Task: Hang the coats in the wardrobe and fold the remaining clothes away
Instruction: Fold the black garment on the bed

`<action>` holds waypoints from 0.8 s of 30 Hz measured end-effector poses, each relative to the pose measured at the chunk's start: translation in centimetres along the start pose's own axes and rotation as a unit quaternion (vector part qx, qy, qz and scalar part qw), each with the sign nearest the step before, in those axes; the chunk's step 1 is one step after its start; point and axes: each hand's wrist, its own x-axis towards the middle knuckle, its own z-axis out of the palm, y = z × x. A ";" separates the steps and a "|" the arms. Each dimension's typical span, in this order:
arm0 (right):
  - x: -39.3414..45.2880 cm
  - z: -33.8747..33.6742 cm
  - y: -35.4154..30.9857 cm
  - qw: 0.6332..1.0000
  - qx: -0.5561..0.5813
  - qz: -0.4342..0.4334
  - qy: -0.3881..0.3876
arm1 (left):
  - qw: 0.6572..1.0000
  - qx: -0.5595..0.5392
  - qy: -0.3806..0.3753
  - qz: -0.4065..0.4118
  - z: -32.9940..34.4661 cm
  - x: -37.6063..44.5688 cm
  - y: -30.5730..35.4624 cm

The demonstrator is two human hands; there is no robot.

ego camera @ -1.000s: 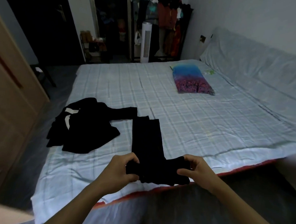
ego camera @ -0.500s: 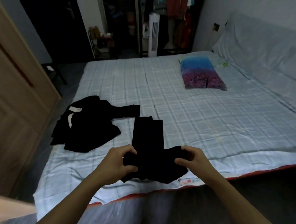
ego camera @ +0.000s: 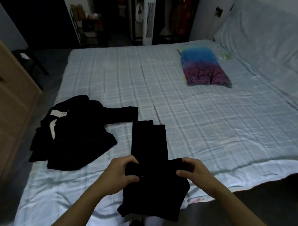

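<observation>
Folding black trousers on the checked bed, near its front edge. Left hand and right hand both closed on the waist end, fingers and thumb pinching the cloth at the 2 sides of the band. Legs lying flat and together, pointing away toward the far side of the bed.

Compared with 1 second ago: waist end now lifted higher and brought a little forward over the legs, with more dark cloth hanging below the hands, over the bed edge. Probably the start of the fold, bringing the waist toward the leg ends, but not yet laid down.

Still waiting just to the left: a crumpled black garment with pale lining, its sleeve reaching almost to the trousers, perhaps touching; cannot tell. Colourful pillow well apart at the far right. Wooden wardrobe at the left side, beside the bed. So, only part of the task done.
</observation>
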 end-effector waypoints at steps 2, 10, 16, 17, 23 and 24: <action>2.7 0.4 -0.3 0.999 0.017 0.010 0.031 | 1.000 -0.021 0.010 -0.003 -1.0 2.1 -1.4; 11.1 1.4 0.8 0.990 -0.002 0.017 0.138 | 0.987 -0.129 0.082 -0.058 -2.0 9.3 -5.9; 15.9 0.4 4.0 0.984 0.005 0.058 0.167 | 0.977 -0.175 0.066 -0.101 -0.8 13.5 -9.3; 16.8 0.1 4.7 0.983 0.002 0.060 0.172 | 0.977 -0.175 0.066 -0.105 -0.6 14.3 -10.0; 22.7 -1.0 7.3 0.981 -0.018 0.062 0.186 | 0.972 -0.175 0.089 -0.132 0.2 20.1 -13.9; 24.0 -1.3 7.5 0.979 -0.021 0.056 0.194 | 0.971 -0.173 0.100 -0.134 0.2 21.4 -14.4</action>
